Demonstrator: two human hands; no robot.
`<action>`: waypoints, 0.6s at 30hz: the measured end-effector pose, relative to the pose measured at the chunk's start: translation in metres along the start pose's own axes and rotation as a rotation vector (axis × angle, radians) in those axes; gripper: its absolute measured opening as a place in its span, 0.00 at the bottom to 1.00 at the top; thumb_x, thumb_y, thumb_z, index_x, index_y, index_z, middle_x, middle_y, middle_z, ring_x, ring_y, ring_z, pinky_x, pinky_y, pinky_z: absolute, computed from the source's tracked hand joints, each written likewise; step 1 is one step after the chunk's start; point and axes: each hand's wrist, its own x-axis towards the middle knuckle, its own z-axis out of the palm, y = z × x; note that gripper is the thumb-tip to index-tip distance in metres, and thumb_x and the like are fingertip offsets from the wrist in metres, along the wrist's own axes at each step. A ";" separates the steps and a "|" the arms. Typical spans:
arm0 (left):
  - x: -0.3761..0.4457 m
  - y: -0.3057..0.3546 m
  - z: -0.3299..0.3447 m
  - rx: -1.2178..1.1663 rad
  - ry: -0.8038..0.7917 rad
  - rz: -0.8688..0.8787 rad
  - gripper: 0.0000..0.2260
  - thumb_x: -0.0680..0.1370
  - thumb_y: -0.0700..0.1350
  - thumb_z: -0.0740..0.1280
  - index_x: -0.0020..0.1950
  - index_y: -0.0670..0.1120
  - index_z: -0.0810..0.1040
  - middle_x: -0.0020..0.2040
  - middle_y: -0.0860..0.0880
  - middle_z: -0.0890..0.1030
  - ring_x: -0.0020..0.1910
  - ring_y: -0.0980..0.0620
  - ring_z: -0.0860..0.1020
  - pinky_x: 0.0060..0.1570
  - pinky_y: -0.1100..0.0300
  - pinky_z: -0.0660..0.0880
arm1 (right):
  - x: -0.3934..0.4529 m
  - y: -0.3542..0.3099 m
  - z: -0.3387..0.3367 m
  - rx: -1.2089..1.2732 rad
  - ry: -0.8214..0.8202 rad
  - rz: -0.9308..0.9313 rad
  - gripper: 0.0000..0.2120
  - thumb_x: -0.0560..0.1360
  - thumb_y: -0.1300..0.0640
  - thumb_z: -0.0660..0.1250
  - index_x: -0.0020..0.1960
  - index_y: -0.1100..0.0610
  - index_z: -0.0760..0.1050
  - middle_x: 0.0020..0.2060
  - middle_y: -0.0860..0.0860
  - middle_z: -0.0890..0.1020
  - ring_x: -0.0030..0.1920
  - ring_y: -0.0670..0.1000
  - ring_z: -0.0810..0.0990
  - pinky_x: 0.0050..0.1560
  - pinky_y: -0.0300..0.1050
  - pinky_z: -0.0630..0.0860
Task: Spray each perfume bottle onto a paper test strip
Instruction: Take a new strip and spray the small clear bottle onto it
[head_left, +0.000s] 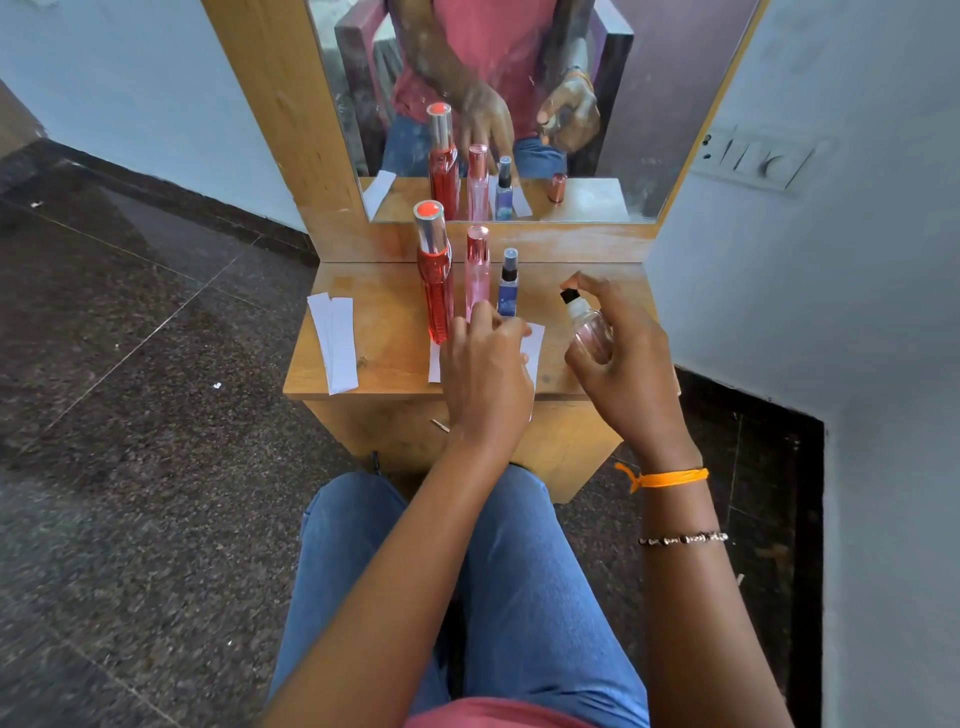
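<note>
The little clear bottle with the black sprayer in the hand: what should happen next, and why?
Probably press the sprayer down. The right hand grips the small clear pinkish bottle with the black sprayer, forefinger on top, nozzle facing the white paper strip that the left hand holds on the wooden table.

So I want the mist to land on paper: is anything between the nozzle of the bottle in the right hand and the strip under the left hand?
Nothing visible: the clear bottle's black nozzle faces open air above the white strip that the left hand rests on.
</note>
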 end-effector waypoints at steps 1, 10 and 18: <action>-0.004 -0.003 -0.002 0.020 -0.037 0.008 0.14 0.74 0.40 0.69 0.59 0.49 0.79 0.57 0.47 0.75 0.55 0.46 0.71 0.53 0.55 0.68 | 0.000 0.000 0.000 -0.004 -0.001 0.004 0.26 0.68 0.69 0.65 0.64 0.52 0.71 0.40 0.42 0.71 0.35 0.41 0.68 0.37 0.33 0.64; -0.002 -0.012 0.002 0.101 -0.217 0.001 0.16 0.76 0.48 0.67 0.63 0.55 0.75 0.60 0.47 0.70 0.57 0.45 0.65 0.57 0.54 0.62 | -0.001 0.003 0.001 0.021 0.001 -0.012 0.25 0.69 0.68 0.66 0.64 0.52 0.71 0.49 0.47 0.77 0.37 0.39 0.69 0.40 0.34 0.68; 0.002 -0.008 0.010 0.035 -0.091 0.014 0.18 0.75 0.44 0.67 0.65 0.53 0.75 0.59 0.46 0.72 0.56 0.45 0.68 0.50 0.57 0.62 | 0.001 0.004 0.001 0.107 0.034 -0.011 0.23 0.72 0.65 0.68 0.64 0.53 0.71 0.54 0.36 0.75 0.47 0.37 0.74 0.49 0.34 0.73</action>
